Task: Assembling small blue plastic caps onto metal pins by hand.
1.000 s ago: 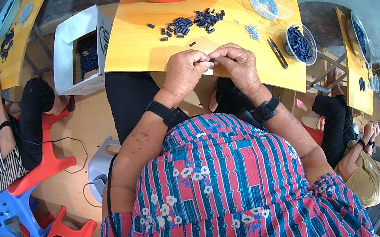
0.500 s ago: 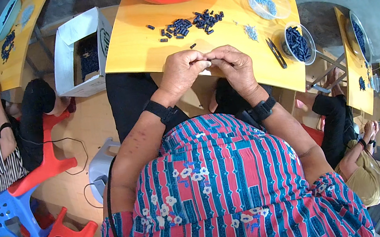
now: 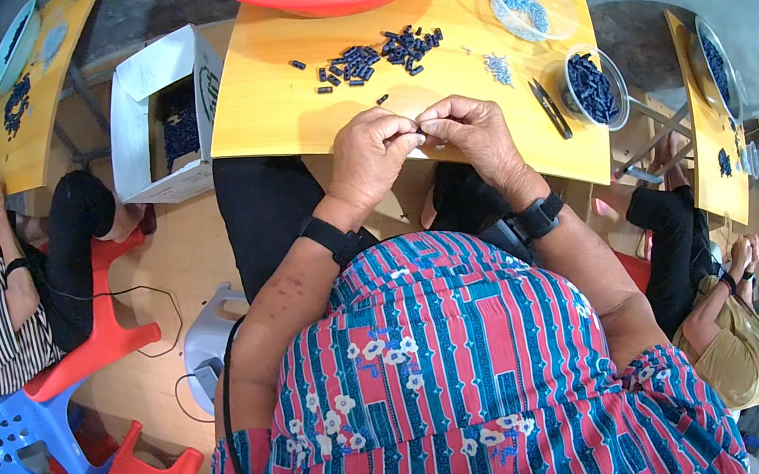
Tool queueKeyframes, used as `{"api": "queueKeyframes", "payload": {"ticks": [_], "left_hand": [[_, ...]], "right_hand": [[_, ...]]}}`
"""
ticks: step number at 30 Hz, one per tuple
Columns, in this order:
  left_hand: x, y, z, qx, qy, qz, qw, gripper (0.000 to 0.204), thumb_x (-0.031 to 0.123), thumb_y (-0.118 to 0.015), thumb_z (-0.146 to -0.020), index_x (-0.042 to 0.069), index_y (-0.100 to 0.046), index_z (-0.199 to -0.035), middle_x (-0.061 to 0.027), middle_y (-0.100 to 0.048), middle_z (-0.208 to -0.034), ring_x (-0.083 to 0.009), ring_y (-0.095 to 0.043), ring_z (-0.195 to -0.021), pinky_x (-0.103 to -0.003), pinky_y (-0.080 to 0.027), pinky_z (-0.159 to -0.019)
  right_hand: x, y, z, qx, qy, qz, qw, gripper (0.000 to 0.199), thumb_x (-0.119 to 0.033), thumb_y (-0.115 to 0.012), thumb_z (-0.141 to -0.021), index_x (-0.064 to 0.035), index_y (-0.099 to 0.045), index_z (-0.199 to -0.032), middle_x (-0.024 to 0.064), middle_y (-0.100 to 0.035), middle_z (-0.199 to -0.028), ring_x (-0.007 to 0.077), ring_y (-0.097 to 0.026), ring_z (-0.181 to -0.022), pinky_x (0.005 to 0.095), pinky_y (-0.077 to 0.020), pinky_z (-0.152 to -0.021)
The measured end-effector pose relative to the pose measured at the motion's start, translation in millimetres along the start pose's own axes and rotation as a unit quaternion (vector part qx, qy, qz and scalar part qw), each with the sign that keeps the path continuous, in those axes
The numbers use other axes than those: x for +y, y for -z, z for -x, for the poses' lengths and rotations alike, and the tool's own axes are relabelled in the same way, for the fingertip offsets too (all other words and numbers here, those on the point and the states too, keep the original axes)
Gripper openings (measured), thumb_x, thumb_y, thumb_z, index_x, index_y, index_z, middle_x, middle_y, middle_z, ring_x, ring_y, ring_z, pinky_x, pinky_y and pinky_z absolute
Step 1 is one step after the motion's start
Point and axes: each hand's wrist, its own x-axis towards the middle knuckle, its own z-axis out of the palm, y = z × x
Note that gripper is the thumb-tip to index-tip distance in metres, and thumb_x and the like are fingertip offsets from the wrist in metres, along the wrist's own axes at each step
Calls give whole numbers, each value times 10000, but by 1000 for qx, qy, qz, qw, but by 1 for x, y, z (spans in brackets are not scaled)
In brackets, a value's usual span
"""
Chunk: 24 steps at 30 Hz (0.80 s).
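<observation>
Over the near edge of the yellow table point(image 3: 280, 133), my left hand point(image 3: 372, 155) and my right hand point(image 3: 472, 137) meet fingertip to fingertip. Both are closed in a pinch around a tiny dark piece point(image 3: 419, 128), mostly covered by the fingers; its kind cannot be made out. One small black cylinder point(image 3: 383, 98) lies just beyond my left fingers. Farther off are two loose piles of such cylinders, a left pile point(image 3: 353, 65) and a right pile point(image 3: 410, 47). A scatter of small pale-blue bits point(image 3: 498, 69) lies to the right.
A red basin point(image 3: 339, 6) full of black cylinders stands at the far edge. On the right are a clear tub of pale-blue bits point(image 3: 522, 9), a tub of black cylinders point(image 3: 592, 86) and black tweezers point(image 3: 550, 108). A white box point(image 3: 137, 127) stands left. Other people sit at side tables.
The view has shifted slightly. My hands stay together at the table edge, with the fingertips still pinched and the right fingers a little rearranged. The piles look the same.
</observation>
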Motion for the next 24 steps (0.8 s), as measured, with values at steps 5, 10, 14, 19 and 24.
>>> {"api": "queueKeyframes", "payload": {"ticks": [5,10,14,19,24], "left_hand": [[-3,-2,-1,37,-89,-110,989,106,156,-747,-738,65,-711,-779,-57,-647,-770,-251,-582,-742,-352,-478,-721],[-10,-3,-1,51,-146,-119,981,98,157,-745,-707,84,-692,-745,-54,-631,-738,-266,-556,-737,-375,-451,-702],[-12,-2,2,45,-146,-116,981,102,157,-750,-707,84,-692,-749,-52,-626,-729,-265,-555,-729,-374,-451,-695],[-14,-3,3,59,-156,-122,978,115,210,-757,-707,126,-712,-770,-4,-630,-743,-231,-576,-777,-382,-440,-704],[-13,-4,2,69,-176,-122,974,136,191,-775,-693,105,-693,-758,-29,-630,-733,-252,-570,-732,-376,-448,-682]], "right_hand": [[-3,4,-4,-26,-36,12,999,86,-44,-674,-869,21,-700,-919,45,-692,-813,90,-624,-706,222,-516,-656],[-10,8,-9,-66,-75,67,993,70,-54,-697,-855,-3,-710,-901,22,-677,-762,70,-601,-656,213,-491,-586],[-17,8,-11,-73,-96,106,987,63,-62,-709,-842,-20,-716,-888,20,-680,-762,64,-601,-665,220,-491,-584],[-4,12,-15,-99,-29,140,985,59,-60,-726,-822,-32,-721,-874,25,-686,-764,61,-603,-682,228,-501,-601],[-14,12,-14,-100,-76,132,983,51,-66,-733,-815,-28,-711,-840,20,-686,-763,70,-606,-703,235,-507,-622]]}}
